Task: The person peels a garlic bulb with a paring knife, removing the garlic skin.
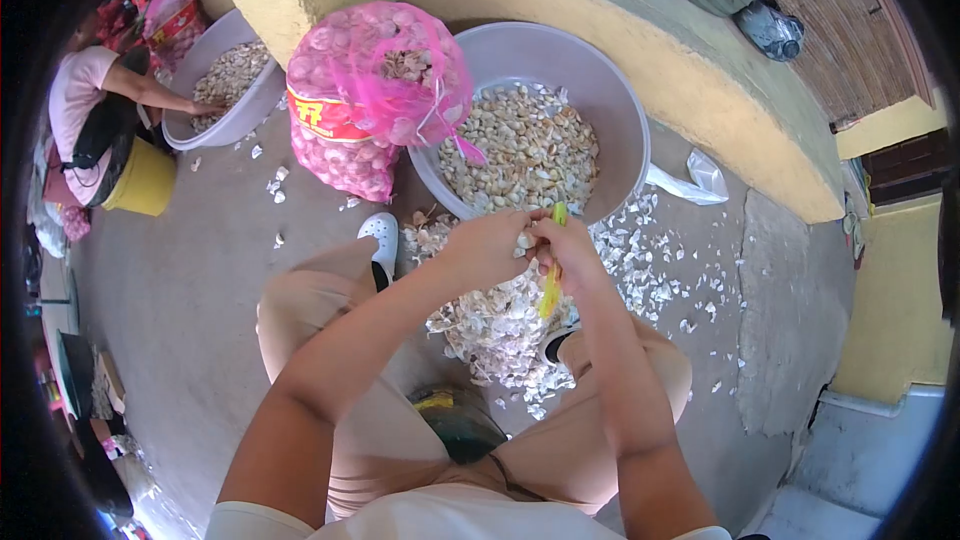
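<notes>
My left hand (487,248) is closed, with a pale garlic clove (523,243) pinched at its fingertips. Right beside it, my right hand (572,252) is wrapped round a slim yellow-green tool (550,295), whose ends stick out above and below the fingers; its working edge is hidden. Both hands meet just over the near rim of a large grey tub (632,105) holding many garlic cloves (520,145). Beneath them, a heap of papery garlic skins (505,330) lies on the floor between my feet.
A pink mesh sack of garlic (345,155) leans at the tub's left. Skins are scattered on the concrete floor (200,340). At the far left, a person (95,105) sits on a yellow bucket (143,178), reaching into another tub (245,125). A curved low wall (640,15) runs behind.
</notes>
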{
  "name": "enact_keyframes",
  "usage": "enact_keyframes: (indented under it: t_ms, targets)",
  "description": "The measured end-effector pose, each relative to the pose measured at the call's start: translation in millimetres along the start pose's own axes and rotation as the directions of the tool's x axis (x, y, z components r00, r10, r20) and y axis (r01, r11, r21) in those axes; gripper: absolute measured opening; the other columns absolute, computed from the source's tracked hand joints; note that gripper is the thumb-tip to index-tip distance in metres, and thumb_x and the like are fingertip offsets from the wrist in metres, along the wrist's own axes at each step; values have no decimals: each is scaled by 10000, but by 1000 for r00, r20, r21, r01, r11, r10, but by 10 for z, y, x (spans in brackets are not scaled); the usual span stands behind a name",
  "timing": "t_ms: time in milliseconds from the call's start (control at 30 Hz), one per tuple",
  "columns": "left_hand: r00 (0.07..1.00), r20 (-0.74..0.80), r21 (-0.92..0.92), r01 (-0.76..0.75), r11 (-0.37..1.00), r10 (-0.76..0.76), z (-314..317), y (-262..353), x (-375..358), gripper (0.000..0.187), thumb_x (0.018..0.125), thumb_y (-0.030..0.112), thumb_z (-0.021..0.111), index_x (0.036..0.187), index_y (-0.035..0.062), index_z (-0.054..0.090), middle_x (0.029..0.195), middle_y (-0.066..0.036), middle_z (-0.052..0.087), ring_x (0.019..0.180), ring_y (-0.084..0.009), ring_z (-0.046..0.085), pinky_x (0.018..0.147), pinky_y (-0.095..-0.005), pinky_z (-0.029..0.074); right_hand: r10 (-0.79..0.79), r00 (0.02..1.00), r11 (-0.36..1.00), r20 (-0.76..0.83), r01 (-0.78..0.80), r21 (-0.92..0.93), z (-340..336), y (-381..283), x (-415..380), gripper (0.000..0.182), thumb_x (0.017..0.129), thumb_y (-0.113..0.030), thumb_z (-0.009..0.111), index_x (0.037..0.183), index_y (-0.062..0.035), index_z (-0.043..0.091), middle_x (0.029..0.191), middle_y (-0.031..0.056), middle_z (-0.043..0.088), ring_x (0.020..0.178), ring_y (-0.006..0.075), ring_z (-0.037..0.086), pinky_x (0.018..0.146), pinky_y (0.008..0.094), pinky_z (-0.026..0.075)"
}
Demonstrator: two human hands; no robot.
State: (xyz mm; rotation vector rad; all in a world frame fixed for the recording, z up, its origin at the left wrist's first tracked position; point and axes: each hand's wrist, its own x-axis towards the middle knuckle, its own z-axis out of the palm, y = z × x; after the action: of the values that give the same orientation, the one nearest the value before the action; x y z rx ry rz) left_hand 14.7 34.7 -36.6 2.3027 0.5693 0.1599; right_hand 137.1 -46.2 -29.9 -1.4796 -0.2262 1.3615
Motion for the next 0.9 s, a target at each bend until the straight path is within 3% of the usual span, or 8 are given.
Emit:
enact_keyframes:
  t_ms: [133, 233, 333, 433, 533, 633, 733, 900]
  targets:
    - [998, -47, -124, 35, 992, -41, 1, 30, 20, 470, 679, 217, 634, 1076, 33, 462, 864, -128, 568, 800, -281, 573, 693, -359, 459, 10, 1000, 999, -14, -11, -36, -31, -103, 56, 233, 730, -80, 495, 956, -22, 506, 602, 44, 504, 397, 90, 417, 362, 234, 341]
    - [975, 5, -241, 216, 946, -221, -54, -3, 88, 436, 717, 237, 623, 1067, 37, 459, 829, -114, 560, 744, -228, 573, 648, -323, 459, 21, 994, 999, -106, -26, -47, -94, -141, 127, 254, 757, -101, 500, 998, -21, 497, 684, 80, 558, 393, 82, 403, 368, 225, 343]
    - [890, -23, -707, 307, 637, -455, 77, -217, 236, 437, 751, 271, 588, 1062, -11, 466, 788, -107, 557, 691, -225, 570, 612, -338, 455, -181, 949, 975, -259, 208, 80, -83, -131, 209, 267, 795, -142, 506, 1028, -13, 494, 771, 106, 595, 393, 72, 390, 368, 216, 343]
    - [861, 230, -916, 349, 198, -454, 17, -284, 247, 361, 786, 248, 559, 1036, -6, 497, 810, -74, 561, 706, -174, 558, 601, -313, 452, -265, 916, 960, -300, 278, 3, -53, -154, 155, 314, 828, -210, 517, 1065, -6, 486, 826, 116, 605, 381, 66, 375, 360, 214, 341]
    - [888, 144, -965, 224, 139, -436, 96, -304, 237, 295, 814, 229, 537, 998, -1, 524, 818, -69, 560, 732, -149, 555, 624, -287, 451, -268, 954, 936, -133, 225, -272, 72, -141, 1, 391, 789, -291, 589, 1028, 10, 523, 786, 120, 607, 451, 78, 469, 371, 227, 367]
    - [872, 128, -908, 294, 298, -473, 51, -143, 143, 292, 830, 217, 528, 1016, -8, 526, 853, -70, 567, 757, -137, 546, 665, -268, 443, -450, 893, 644, 4, 328, -691, 72, 92, 34, 427, 761, -331, 626, 1003, 5, 525, 716, 94, 594, 435, 79, 484, 370, 229, 381]
    - [890, 171, -852, 349, 391, -422, 126, -202, 117, 288, 857, 255, 511, 1036, 29, 520, 923, -31, 546, 790, -113, 535, 700, -258, 417, -236, 971, 811, -43, 172, -559, 43, 106, -38, 417, 736, -342, 655, 936, 4, 536, 630, 63, 556, 420, 91, 491, 365, 234, 391]
    - [910, 251, -919, 331, 213, -328, 151, -214, 44, 339, 854, 300, 523, 1058, 29, 505, 904, -24, 557, 809, -102, 522, 687, -263, 418, -232, 970, 907, -73, 189, -376, -30, 186, -119, 332, 758, -297, 646, 848, -2, 523, 573, 32, 498, 407, 92, 458, 349, 239, 370]
